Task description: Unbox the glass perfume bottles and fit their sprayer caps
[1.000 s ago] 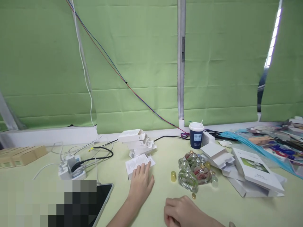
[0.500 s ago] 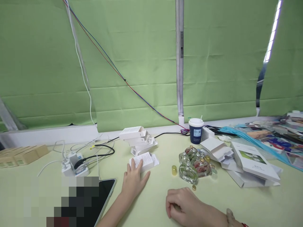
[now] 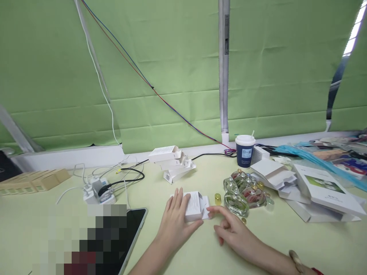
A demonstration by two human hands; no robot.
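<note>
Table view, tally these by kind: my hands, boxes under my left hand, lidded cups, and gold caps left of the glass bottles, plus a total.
Left hand and right hand: 2
White box: 1
Lidded cup: 1
Gold cap: 1
Total: 5

The table has a pale yellow-green top (image 3: 200, 252). At its near centre lies one small white box (image 3: 194, 207) with an open flap; behind it sits a loose stack of similar white boxes (image 3: 164, 153). To the left rest a row of brown cartons (image 3: 46, 182), a plug-loaded power strip (image 3: 88, 198) and a dark-screened device (image 3: 134, 225), partly obscured. To the right stand clustered glass bottles (image 3: 236, 204), a gold cap (image 3: 218, 199), a lidded navy cup (image 3: 244, 157) and heaped larger white cartons (image 3: 318, 189).
</note>
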